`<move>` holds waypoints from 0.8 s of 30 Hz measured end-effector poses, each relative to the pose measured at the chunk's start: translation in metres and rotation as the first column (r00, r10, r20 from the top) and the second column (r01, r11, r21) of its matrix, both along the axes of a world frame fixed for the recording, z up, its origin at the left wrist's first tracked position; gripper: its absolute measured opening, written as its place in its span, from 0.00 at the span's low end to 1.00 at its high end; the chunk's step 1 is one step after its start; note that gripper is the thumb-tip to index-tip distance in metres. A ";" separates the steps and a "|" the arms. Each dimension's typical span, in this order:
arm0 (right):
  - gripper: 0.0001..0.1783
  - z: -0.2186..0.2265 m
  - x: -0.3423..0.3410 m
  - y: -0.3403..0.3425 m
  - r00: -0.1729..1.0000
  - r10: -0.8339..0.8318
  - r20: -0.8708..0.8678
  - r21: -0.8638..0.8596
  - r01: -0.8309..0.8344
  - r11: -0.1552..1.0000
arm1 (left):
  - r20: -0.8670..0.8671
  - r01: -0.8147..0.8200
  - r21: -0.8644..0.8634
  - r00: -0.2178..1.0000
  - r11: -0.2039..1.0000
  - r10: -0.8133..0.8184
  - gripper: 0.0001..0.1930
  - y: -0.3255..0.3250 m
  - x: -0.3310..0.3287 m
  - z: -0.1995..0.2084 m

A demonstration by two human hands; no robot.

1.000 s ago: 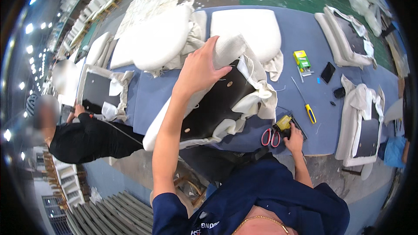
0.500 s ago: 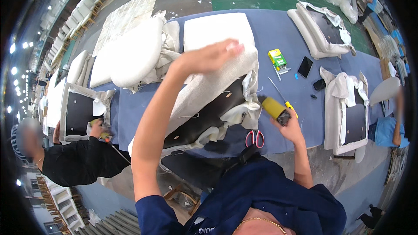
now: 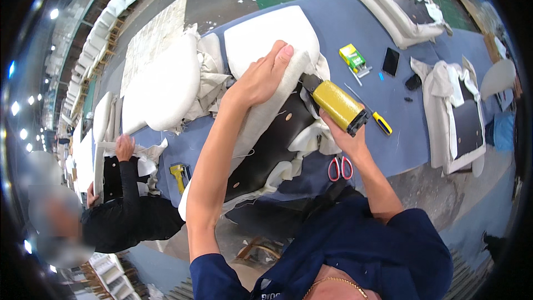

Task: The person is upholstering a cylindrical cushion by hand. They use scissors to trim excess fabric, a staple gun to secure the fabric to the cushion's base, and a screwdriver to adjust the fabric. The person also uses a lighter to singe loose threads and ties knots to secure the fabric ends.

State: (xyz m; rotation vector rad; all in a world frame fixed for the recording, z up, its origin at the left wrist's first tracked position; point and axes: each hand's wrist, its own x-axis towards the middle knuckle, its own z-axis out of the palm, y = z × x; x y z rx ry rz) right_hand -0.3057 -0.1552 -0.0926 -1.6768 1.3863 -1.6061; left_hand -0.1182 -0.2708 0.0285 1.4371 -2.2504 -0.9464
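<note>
My right hand (image 3: 348,140) is wrapped round a yellow pneumatic staple gun (image 3: 340,105). The gun's dark nose meets the far corner of an upholstered chair seat (image 3: 266,140), whose black underside faces up. My left hand (image 3: 262,79) grips the seat's beige fabric edge, thumb on top; some fingertips are hidden. White lining and loose fabric (image 3: 311,136) bunch along the right side of the seat. Just beyond it lies a white padded cushion (image 3: 272,33). Red-handled scissors (image 3: 340,169) rest near my right forearm.
On the blue-covered table (image 3: 400,150) lie a yellow screwdriver (image 3: 381,123), a green-yellow staple box (image 3: 352,55) and a phone (image 3: 391,61). More covered cushions (image 3: 452,116) sit right. At left, a co-worker (image 3: 133,216) handles another seat, near a second yellow staple gun (image 3: 179,176).
My right hand has brought the staple gun up and left onto the seat's corner. My left hand has come down onto the fabric edge. The co-worker's staple gun now lies on the table.
</note>
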 end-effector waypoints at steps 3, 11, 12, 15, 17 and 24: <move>0.14 -0.008 -0.013 -0.002 0.992 -0.007 -0.125 0.014 0.009 1.000 | 0.193 0.043 -0.206 0.981 0.978 -0.002 0.26 0.015 -0.012 0.007; 0.16 0.033 -0.031 -0.008 0.963 0.027 0.270 0.205 -0.085 0.975 | 0.312 0.136 -0.564 0.948 0.815 0.058 0.25 0.021 -0.035 -0.008; 0.15 0.033 -0.032 -0.013 0.952 0.038 0.305 0.180 -0.097 0.979 | 0.321 0.143 -0.566 0.945 0.812 0.058 0.25 0.017 -0.035 -0.009; 0.16 0.036 -0.034 -0.017 0.954 0.076 0.291 0.189 -0.136 0.972 | 0.359 0.168 -0.557 0.932 0.813 0.053 0.29 0.016 -0.038 -0.011; 0.17 0.027 -0.032 -0.018 0.970 0.073 0.232 0.173 -0.115 0.978 | 0.365 0.182 -0.576 0.930 0.797 0.051 0.30 0.017 -0.038 -0.011; 0.19 0.024 -0.038 -0.012 0.986 0.049 0.156 0.227 -0.084 0.970 | 0.400 0.184 -0.550 0.914 0.815 0.064 0.33 0.024 -0.043 -0.008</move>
